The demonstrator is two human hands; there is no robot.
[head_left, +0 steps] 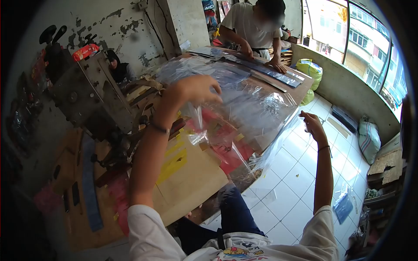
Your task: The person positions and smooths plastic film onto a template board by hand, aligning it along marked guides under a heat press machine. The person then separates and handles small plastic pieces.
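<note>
Film [271, 150] hangs between and below my hands, long axis unclear; my right hand [312, 125] is nearer, my left hand [196, 89] curled over the table [303, 82]; I can't tell whether either grips it.

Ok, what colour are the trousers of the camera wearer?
The trousers are dark blue, best seen in head view.

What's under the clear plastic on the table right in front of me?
Patches of red material show beneath the clear plastic on the table. Its creases and glare blur the view, so I can't tell what else is covered.
</note>
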